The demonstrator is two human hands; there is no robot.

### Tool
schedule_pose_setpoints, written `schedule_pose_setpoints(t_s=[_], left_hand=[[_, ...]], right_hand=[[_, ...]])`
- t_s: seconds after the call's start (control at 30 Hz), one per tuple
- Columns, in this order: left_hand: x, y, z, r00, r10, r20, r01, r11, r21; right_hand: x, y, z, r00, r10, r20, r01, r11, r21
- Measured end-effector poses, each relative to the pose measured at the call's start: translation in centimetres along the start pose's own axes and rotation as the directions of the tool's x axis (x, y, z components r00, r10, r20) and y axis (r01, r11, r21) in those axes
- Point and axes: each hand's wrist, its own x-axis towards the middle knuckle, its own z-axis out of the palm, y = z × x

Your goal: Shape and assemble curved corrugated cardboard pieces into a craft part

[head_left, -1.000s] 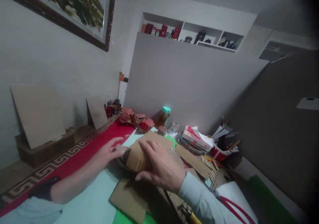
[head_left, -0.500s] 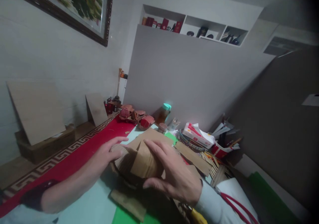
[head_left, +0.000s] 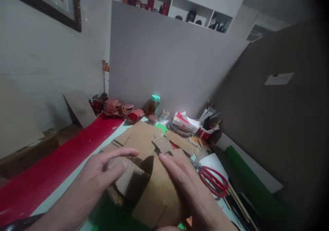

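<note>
At the far left a red runner (head_left: 46, 169) lies along the table edge, with a cardboard sheet (head_left: 79, 109) leaning on the wall behind it. The left hand (head_left: 99, 176) comes in from the lower left with fingers spread fairly wide and lightly curled, the fingertips (head_left: 133, 152) lying over the top of a rolled corrugated cardboard piece (head_left: 128, 179); it presses and steadies the roll rather than closing around it. That roll sits low in the middle of the view, just above the table, its ribbed end tucked into a smooth brown cardboard sleeve (head_left: 160, 196) wrapped round it. The right hand (head_left: 191, 193) lies flat over the sleeve from the right, fingers long and nearly straight, cupping the curved surface; its thumb is hidden, so whether it clasps underneath cannot be told. Behind the hands flat cardboard sheets (head_left: 144, 138) cover the table, and farther back stand red paper models (head_left: 123, 109) and a jar with a green lid (head_left: 153, 104). To the right lie red-handled scissors (head_left: 212, 179), a tissue pack (head_left: 185, 121), a red cup of pens (head_left: 207, 130) and a green roll (head_left: 246, 183).
</note>
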Motion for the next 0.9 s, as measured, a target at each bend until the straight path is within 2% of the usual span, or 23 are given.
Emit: schedule_pose_setpoints(t_s=[0.17,0.3,0.47,0.73,0.9], left_hand=[[-0.1,1.0,1.9,0.997,0.018,0.069,-0.017,1.000,-0.013],[0.4,1.4,3.6,0.998,-0.012,0.056,0.017,0.995,-0.096],[0.6,1.2,5.2,0.990,-0.105,0.099,0.121,0.977,-0.175],[1.1,1.0,6.1,0.941,-0.224,0.253,0.294,0.912,-0.286],[1.3,0.3,6.0,0.924,-0.254,0.287,0.348,0.869,-0.352]], right_hand=[[-1.2,0.5,-0.1,0.999,0.033,-0.009,-0.034,0.989,-0.141],[-1.8,0.2,-1.0,0.989,0.114,0.091,-0.099,0.983,-0.152],[-2.4,0.2,-1.7,0.961,0.203,0.189,-0.177,0.973,-0.146],[-3.0,0.9,-0.9,0.953,0.228,0.198,-0.207,0.971,-0.119],[-3.2,0.9,-0.5,0.940,0.300,0.162,-0.303,0.953,-0.002]])
